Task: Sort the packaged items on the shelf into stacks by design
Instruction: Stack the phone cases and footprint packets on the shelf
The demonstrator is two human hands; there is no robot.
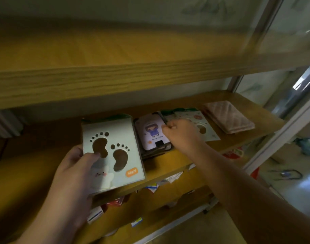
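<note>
Mid-sort. My left hand (75, 166) grips footprint packet (113, 152), thumb on its face, at shelf (171, 170) front edge, just left of purple-figure stack (151, 132). My right hand (178, 132) has curled fingers at stack's right edge, over pale packet (203, 127) beside it; which one it pinches, cannot tell. Pink folded cloth (228, 118) lies farther right of stack. Next, likely: match design, lay packet on own pile.

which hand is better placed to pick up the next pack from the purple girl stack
Right. The right hand already rests at the purple-girl stack's right edge, fingers curled there. The left hand is occupied, holding the footprint pack farther left.
</note>
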